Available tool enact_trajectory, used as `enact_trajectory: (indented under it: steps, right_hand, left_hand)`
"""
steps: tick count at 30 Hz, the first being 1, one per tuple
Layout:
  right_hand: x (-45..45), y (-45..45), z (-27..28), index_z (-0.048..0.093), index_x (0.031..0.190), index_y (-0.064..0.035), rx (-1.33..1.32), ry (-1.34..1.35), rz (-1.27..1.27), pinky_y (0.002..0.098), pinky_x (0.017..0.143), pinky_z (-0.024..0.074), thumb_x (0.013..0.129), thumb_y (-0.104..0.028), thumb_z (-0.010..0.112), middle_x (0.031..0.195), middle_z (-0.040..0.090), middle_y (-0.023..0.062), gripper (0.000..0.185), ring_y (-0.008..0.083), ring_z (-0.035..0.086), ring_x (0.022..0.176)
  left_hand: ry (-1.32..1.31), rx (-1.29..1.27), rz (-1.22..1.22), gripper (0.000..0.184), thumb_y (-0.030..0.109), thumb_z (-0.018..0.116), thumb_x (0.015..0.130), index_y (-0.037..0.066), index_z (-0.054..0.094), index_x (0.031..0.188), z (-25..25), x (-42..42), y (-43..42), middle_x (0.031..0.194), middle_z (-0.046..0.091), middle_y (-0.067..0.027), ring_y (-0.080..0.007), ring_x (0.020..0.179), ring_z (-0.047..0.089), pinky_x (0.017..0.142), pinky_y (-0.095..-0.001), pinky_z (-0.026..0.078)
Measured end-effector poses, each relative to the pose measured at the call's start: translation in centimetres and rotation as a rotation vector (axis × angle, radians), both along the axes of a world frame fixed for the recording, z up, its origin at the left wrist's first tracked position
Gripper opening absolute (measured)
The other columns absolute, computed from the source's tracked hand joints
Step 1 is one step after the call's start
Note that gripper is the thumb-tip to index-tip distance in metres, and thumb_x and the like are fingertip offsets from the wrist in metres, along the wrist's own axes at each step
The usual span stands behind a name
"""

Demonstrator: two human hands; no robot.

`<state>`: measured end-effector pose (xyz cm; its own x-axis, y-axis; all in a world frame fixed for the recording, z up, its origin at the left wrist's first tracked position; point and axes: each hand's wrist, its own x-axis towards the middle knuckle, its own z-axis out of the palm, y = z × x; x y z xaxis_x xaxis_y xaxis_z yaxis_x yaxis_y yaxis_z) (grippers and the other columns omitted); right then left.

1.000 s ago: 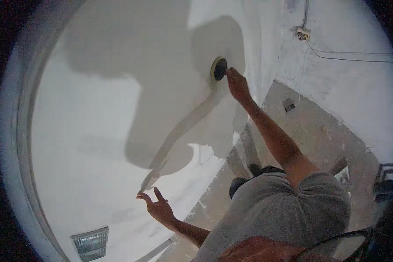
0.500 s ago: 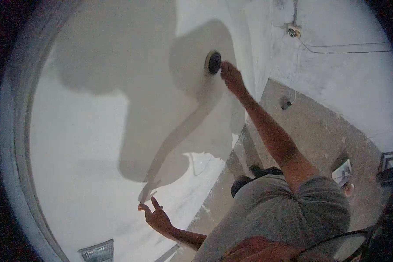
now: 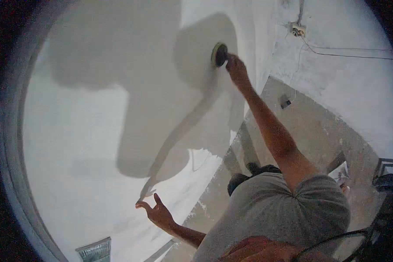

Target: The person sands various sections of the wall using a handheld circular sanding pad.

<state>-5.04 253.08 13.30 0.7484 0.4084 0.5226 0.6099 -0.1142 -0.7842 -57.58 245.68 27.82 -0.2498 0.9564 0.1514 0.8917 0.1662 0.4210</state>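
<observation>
My right hand is closed on the back of a round sanding pad, black with a pale yellowish rim. The pad's face is turned to the white wall, high up near the corner; whether it presses flat there I cannot tell. Lower down, my left hand has thumb and fingers apart, its fingertips at the wall surface, and holds nothing. Shadows of my head, arms and body cover much of the wall.
An electrical box with loose wires is on the adjoining wall. A small dark object lies on the dusty floor. A ridged, grey-metal rectangular thing shows at the lower left, and a dark-framed object stands at the right.
My right hand and the sanding pad have moved slightly up and to the right along the wall. My left hand stays nearly in place. The view has shifted a little.
</observation>
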Motion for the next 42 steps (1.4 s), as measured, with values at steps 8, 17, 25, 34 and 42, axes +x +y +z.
enact_trajectory:
  steps: [8, 17, 25, 34, 42]
  right_hand:
    - [-0.7, 1.0, -4.7, 0.057, 0.119, 0.0004, 0.055, -0.310, -0.031, 0.0370, 0.075, 0.0517, 0.099, -0.017, 0.051, 0.090, 0.061, 0.0140, 0.027, 0.0252, 0.061, 0.083]
    - [3.6, 1.7, -5.7, 0.061, 0.111, -0.0005, 0.156, -0.052, -0.133, 0.0372, 0.065, 0.0472, 0.105, -0.042, 0.040, 0.067, 0.052, 0.0071, 0.047, 0.0202, 0.053, 0.064]
    - [-2.9, -0.9, -2.3, 0.059, 0.105, -0.0031, 0.067, 0.447, 0.087, 0.0384, 0.070, 0.0482, 0.104, -0.035, 0.045, 0.076, 0.059, 0.0129, 0.035, 0.0293, 0.059, 0.073]
    - [-1.0, 1.8, -8.2, 0.060, 0.116, -0.0005, 0.046, -0.362, -0.082, 0.0512, 0.091, 0.0492, 0.099, -0.015, 0.047, 0.111, 0.064, 0.0246, 0.025, 0.0440, 0.061, 0.103]
    - [0.2, 1.8, -3.6, 0.059, 0.116, 0.0031, 0.126, 0.064, -0.191, 0.0448, 0.077, 0.0500, 0.104, -0.024, 0.043, 0.092, 0.065, 0.0217, 0.033, 0.0350, 0.062, 0.081]
  left_hand:
    - [0.056, 0.233, -0.181, 0.085, 0.036, 0.065, 0.094, 0.005, 0.013, 0.155, -4.6, -4.1, 1.5, 0.155, 0.025, -0.0255, -0.0352, 0.097, 0.069, 0.071, -0.0362, 0.060]
    - [-0.030, 0.195, -0.137, 0.083, 0.023, 0.070, 0.091, 0.013, 0.018, 0.155, -5.5, -5.2, 1.7, 0.156, 0.025, -0.0226, -0.0312, 0.123, 0.056, 0.080, -0.0354, 0.061]
    - [0.006, 0.218, -0.075, 0.081, 0.027, 0.067, 0.094, 0.006, 0.017, 0.155, -5.0, -3.8, 1.6, 0.153, 0.031, -0.0234, -0.0295, 0.097, 0.071, 0.074, -0.0327, 0.059]
    - [0.038, 0.335, -0.158, 0.076, 0.033, 0.066, 0.095, 0.008, 0.025, 0.153, -6.6, -5.1, 2.1, 0.148, 0.042, -0.0197, -0.0256, 0.119, 0.060, 0.100, -0.0362, 0.046]
    - [-0.013, 0.401, -0.131, 0.076, 0.033, 0.065, 0.095, 0.009, 0.024, 0.154, -5.9, -3.8, 1.5, 0.151, 0.038, -0.0192, -0.0274, 0.087, 0.073, 0.074, -0.0351, 0.057]
